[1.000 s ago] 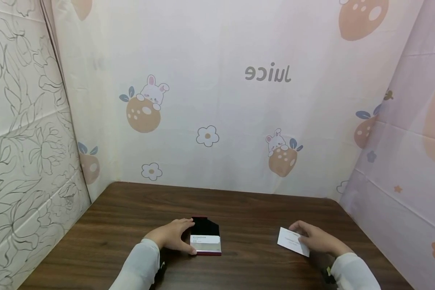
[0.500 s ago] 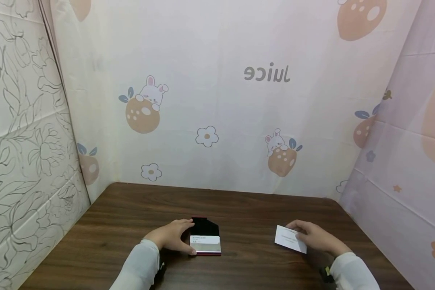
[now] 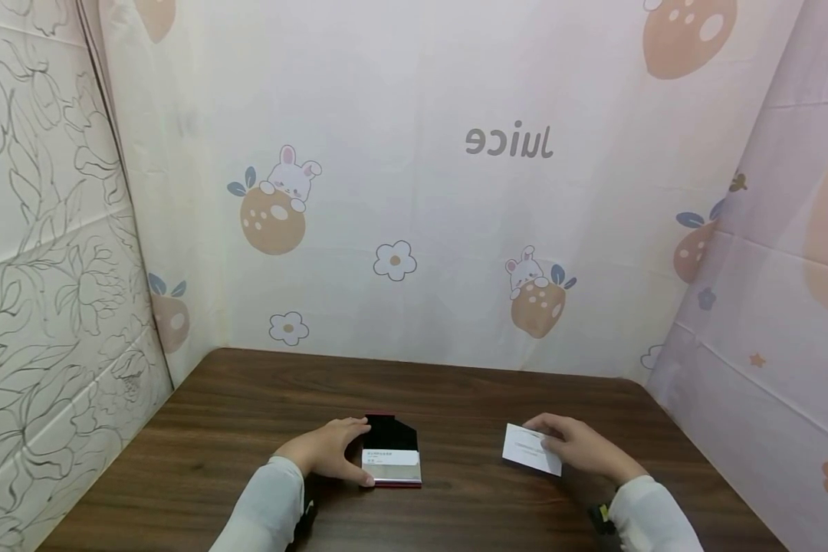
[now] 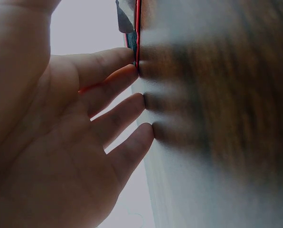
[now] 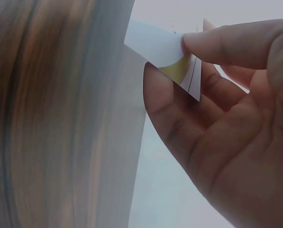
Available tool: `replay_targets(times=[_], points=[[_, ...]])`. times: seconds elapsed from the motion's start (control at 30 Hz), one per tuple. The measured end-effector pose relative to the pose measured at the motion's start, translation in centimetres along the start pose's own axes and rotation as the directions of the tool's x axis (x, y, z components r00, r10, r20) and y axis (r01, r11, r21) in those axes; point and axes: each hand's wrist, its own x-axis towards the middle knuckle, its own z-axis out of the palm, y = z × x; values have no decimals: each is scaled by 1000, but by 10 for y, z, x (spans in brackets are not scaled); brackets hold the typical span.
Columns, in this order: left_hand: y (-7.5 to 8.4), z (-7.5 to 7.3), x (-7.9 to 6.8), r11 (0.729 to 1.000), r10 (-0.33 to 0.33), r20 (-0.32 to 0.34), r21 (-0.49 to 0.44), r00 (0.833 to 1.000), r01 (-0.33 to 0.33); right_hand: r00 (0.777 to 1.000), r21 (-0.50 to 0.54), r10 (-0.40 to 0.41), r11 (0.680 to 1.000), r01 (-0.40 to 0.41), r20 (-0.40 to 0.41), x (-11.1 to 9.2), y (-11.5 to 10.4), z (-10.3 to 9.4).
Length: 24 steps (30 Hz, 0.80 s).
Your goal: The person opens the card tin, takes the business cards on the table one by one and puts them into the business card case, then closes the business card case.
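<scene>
An unfolded card case (image 3: pixel 390 433) with a black inside and red edge lies on the table. A printed white card sits in its silvery lower part. My left hand (image 3: pixel 327 451) rests at the case's left side, thumb at the near corner and index finger by the far one; in the left wrist view its fingers (image 4: pixel 118 114) are fairly straight, tips down at the case's edge and the table. To the right, my right hand (image 3: pixel 576 445) pinches a white business card (image 3: pixel 530 449) between thumb and fingers, tilted above the table. The right wrist view shows a yellow band on that card (image 5: pixel 155 45).
The brown wood-grain table (image 3: pixel 262 383) spreads under both hands. A printed curtain (image 3: pixel 414 192) with rabbits and flowers hangs along its back edge. Further curtains close off the left and right sides.
My right hand has moved left towards the case, carrying the business card with it, and the card has turned slightly. The left hand and the case have stayed put.
</scene>
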Motion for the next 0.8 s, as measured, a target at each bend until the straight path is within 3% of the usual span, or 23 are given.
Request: replay_targets(times=[0.8], points=[[0,1,1,1000,-4,-9,7,1000,4,994,4,-110,994,110,25,57,-59,35]])
